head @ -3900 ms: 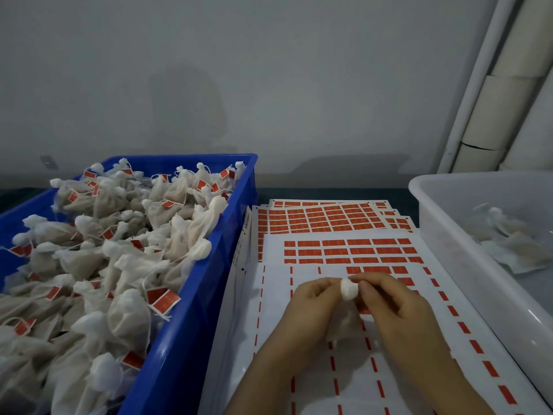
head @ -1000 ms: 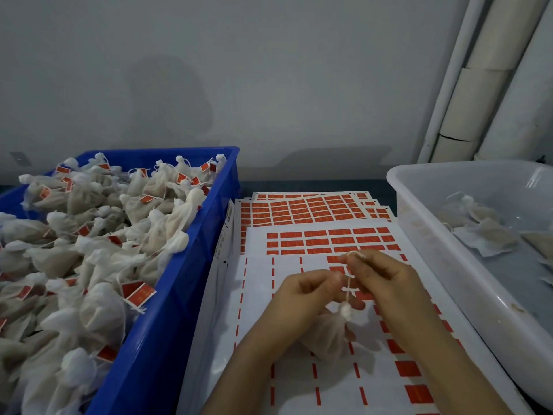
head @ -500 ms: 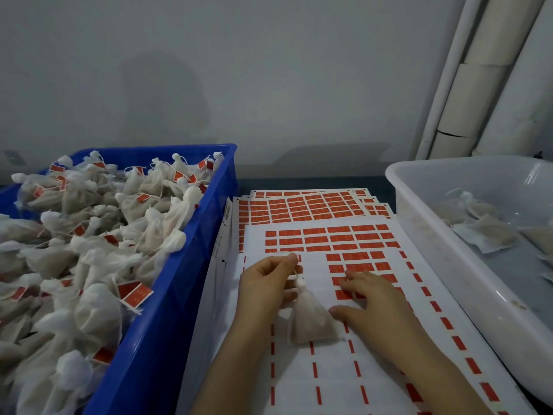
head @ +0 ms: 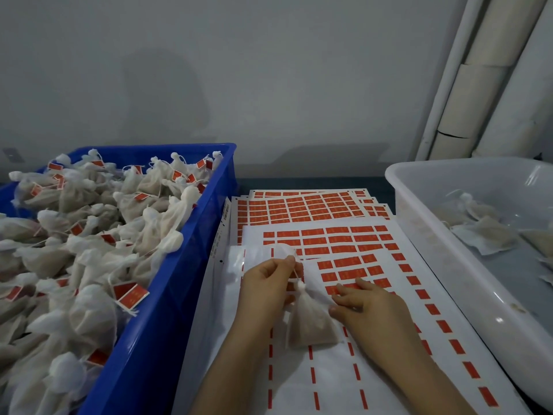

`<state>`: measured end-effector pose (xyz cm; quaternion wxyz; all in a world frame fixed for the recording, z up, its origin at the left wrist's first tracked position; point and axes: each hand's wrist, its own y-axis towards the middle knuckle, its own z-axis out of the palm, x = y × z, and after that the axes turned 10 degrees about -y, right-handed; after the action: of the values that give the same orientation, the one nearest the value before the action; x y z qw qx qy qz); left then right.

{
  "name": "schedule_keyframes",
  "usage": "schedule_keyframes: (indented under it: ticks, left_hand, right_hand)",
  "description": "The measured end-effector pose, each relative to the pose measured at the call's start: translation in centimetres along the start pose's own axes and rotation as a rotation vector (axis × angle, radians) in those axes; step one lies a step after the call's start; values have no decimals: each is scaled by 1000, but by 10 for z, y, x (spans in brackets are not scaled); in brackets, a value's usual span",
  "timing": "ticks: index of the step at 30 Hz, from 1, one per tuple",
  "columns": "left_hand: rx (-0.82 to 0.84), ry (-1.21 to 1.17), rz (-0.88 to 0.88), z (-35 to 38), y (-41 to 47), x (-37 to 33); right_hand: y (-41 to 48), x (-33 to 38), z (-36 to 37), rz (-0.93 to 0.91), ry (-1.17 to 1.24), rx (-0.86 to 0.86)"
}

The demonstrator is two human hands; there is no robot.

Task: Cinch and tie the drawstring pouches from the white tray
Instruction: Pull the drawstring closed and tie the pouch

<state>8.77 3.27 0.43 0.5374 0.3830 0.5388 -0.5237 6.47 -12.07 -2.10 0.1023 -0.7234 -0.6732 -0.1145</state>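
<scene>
A plain grey wall [head: 269,70] fills the upper half of the frame, dimly lit, a faint shadow [head: 161,94] left of centre. Pale pipes [head: 478,85] climb the upper right.

You're sitting with the crate [head: 167,310] standing at your left, a heap of pouches [head: 89,235] lying inside it. The tray [head: 449,265] is standing at your right, loose pouches [head: 484,232] lying in it. Between them the label sheets [head: 329,384] are lying stacked, and a single pouch [head: 311,324] is resting on them between your left hand [head: 266,283] and right hand [head: 374,313]. Pipes [head: 478,85] are standing behind the tray.
</scene>
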Motion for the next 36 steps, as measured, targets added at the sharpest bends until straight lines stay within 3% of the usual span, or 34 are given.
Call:
schedule_keyframes:
  ticks: [10, 22, 29, 36]
  left_hand:
    - [238, 291, 44, 6, -4, 10]
    - [228, 311, 42, 4, -2, 9]
    - [221, 315, 50, 5, -3, 9]
    - [216, 344, 59, 6, -3, 9]
  right_hand:
    - [1, -6, -1, -5, 15, -44]
    - [-5, -3, -3, 53, 118, -95]
    - [2, -3, -7, -52, -80, 5]
    - [4, 2, -9, -4, -157, 43]
